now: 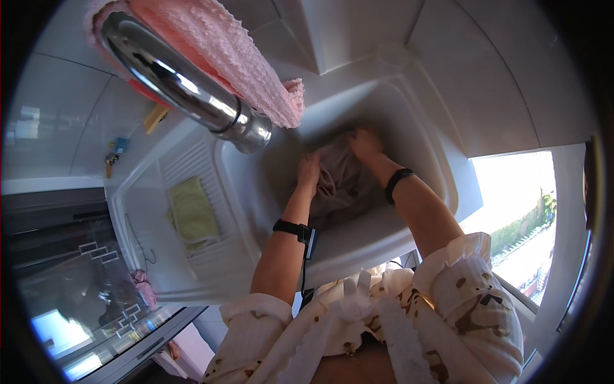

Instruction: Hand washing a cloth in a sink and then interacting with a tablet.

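Note:
Down inside a deep white laundry sink [407,103], both hands grip a greyish-mauve piece of fabric [338,163]. My left hand [309,169] holds its left side, where the cloth bunches into folds. On the far right part of the same fabric is my right hand [365,144], with its fingertips partly hidden. The lower part of the cloth spreads over the basin floor in shadow. Whether water stands in the basin I cannot tell. A black strap circles each forearm, and a small device with a cable hangs from the left one.
A chrome faucet [182,86] with a pink towel [249,62] draped behind it reaches over the sink's left side. On the ribbed washboard [187,158] lies a yellow-green cloth [193,211]. A pink cloth [143,287] hangs at the counter's left edge. A bright window [518,216] is at right.

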The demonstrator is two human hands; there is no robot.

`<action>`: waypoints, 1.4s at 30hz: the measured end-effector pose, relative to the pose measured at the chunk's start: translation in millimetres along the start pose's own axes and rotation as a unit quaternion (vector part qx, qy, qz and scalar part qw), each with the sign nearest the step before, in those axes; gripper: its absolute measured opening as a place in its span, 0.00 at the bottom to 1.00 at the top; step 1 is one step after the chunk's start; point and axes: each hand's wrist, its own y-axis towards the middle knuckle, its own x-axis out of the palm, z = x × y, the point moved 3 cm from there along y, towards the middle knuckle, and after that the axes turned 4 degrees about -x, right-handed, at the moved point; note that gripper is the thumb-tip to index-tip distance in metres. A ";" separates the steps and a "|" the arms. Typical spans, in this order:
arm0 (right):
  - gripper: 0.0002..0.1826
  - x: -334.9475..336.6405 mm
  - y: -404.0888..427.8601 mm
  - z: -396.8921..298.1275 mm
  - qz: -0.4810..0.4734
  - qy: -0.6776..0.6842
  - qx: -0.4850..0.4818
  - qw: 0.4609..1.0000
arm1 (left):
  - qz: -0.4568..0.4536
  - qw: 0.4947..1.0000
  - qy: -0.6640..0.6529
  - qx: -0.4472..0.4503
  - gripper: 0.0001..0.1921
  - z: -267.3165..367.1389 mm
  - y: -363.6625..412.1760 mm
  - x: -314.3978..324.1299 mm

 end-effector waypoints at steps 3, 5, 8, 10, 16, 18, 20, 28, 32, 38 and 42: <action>0.23 13.9 -11.0 -14.2 0.083 -0.072 0.082 0.990 | 0.204 0.906 0.298 0.222 0.22 -13.1 17.4 -29.5; 0.25 12.9 -12.1 -7.4 0.156 -0.124 0.161 0.967 | 0.110 0.976 0.130 0.135 0.27 -13.1 13.5 -14.6; 0.23 38.2 -4.6 -19.6 -0.104 0.063 0.018 0.992 | 0.018 0.992 -0.032 0.123 0.31 -7.3 16.2 -6.1; 0.21 30.6 -18.4 -62.2 -0.130 0.128 -0.037 0.983 | -0.014 0.983 -0.173 0.053 0.32 -16.5 27.9 -26.4; 0.13 -8.4 -99.2 -125.1 0.024 0.160 -0.182 0.970 | -0.291 0.886 -0.360 -0.019 0.29 13.5 -25.3 -21.5; 0.10 -16.7 -111.5 -141.4 0.049 0.182 -0.256 0.948 | -0.347 0.865 -0.361 -0.024 0.29 9.0 -29.5 -18.6; 0.10 -21.9 -112.0 -146.4 0.060 0.173 -0.260 0.948 | -0.348 0.872 -0.342 -0.033 0.28 5.8 -32.3 -12.7; 0.12 -24.5 -49.1 -99.0 0.056 0.123 -0.073 0.988 | -0.120 0.981 0.105 -0.108 0.27 3.4 -33.2 -2.1; 0.18 -4.7 -11.0 -26.2 0.048 0.089 -0.023 0.995 | 0.003 0.996 0.049 0.074 0.22 20.8 -54.8 15.0; 0.27 9.7 15.1 28.2 -0.075 0.102 0.094 0.987 | 0.085 0.972 0.188 0.113 0.24 16.8 -20.5 -8.6; 0.33 39.8 11.9 5.1 -0.026 -0.058 0.117 0.991 | 0.169 0.923 0.280 0.202 0.25 4.7 1.2 -4.0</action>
